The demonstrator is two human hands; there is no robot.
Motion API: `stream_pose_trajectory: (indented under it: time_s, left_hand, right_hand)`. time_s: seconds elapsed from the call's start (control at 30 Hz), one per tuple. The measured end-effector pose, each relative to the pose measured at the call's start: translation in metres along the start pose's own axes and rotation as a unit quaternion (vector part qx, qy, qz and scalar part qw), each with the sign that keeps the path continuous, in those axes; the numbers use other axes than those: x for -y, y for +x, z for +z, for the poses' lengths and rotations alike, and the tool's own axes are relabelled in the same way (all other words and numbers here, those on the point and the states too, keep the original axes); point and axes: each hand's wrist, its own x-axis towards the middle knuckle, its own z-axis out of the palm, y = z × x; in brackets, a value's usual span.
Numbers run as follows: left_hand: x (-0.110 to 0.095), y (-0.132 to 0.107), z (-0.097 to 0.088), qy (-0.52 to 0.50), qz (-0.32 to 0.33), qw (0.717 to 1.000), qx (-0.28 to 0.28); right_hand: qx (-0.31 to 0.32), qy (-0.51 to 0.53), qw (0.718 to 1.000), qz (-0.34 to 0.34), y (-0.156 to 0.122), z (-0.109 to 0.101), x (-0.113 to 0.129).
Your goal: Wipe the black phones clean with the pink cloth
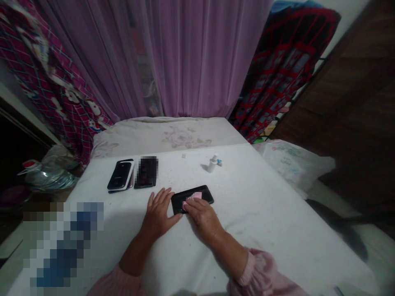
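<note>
**Pink cloth (197, 195) on a black smartphone (207, 195)**

Your bench (265, 230) wears a white cover, with a floral cloth (179, 137) across its far end. Beyond hangs a purple curtain (197, 57), flanked by checked magenta fabric (69, 92) and red-and-black fabric (282, 61). A white plastic bag (290, 164) sits beside the right edge; a red-capped water bottle (46, 174) lies off the left.

The smartphone lies before you, near the bench's middle. Your left hand (158, 213) is spread, thumb and forefinger against its left end; your right hand (204, 218) pinches the cloth on it, covering part of both.

Pixelation masks a dark object (146, 172) beside the stacked phones (121, 174) and a bluish patch (63, 246) lower left. The small blue-tipped item (219, 162) behind the white bottle (212, 165) is unclear. Both your sleeves (262, 267) run out of view.
</note>
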Motion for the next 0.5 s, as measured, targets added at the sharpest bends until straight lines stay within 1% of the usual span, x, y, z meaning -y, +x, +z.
stream_pose_trajectory:
  time_s: [0.03,0.1,0.2,0.27,0.37,0.43,0.5]
  left_hand:
    - [0.0,0.0,0.0,-0.001,0.0,1.0,0.0]
    - [0.0,0.0,-0.001,-0.005,-0.002,1.0,0.001]
    - [0.001,0.0,-0.001,-0.011,-0.004,1.0,0.007]
    - [0.001,-0.001,-0.001,-0.014,-0.005,1.0,0.012]
    - [-0.005,0.001,-0.001,-0.011,-0.013,1.0,0.012]
    - [-0.015,0.004,-0.001,-0.006,-0.02,1.0,0.015]
    - [-0.028,0.008,-0.001,-0.007,-0.006,0.999,0.032]
  right_hand:
    - [-0.003,-0.005,1.0,0.0,-0.004,-0.004,-0.004]
    - [-0.012,-0.026,1.0,0.013,-0.014,-0.015,-0.018]
    - [-0.02,-0.055,0.996,0.064,-0.027,-0.031,-0.044]
    - [-0.021,-0.062,0.994,0.089,-0.032,-0.036,-0.055]
    - [-0.021,-0.07,0.992,0.106,-0.035,-0.037,-0.058]
    - [-0.024,-0.074,0.991,0.106,-0.035,-0.035,-0.055]
    - [-0.026,-0.073,0.992,0.102,-0.035,-0.035,-0.053]
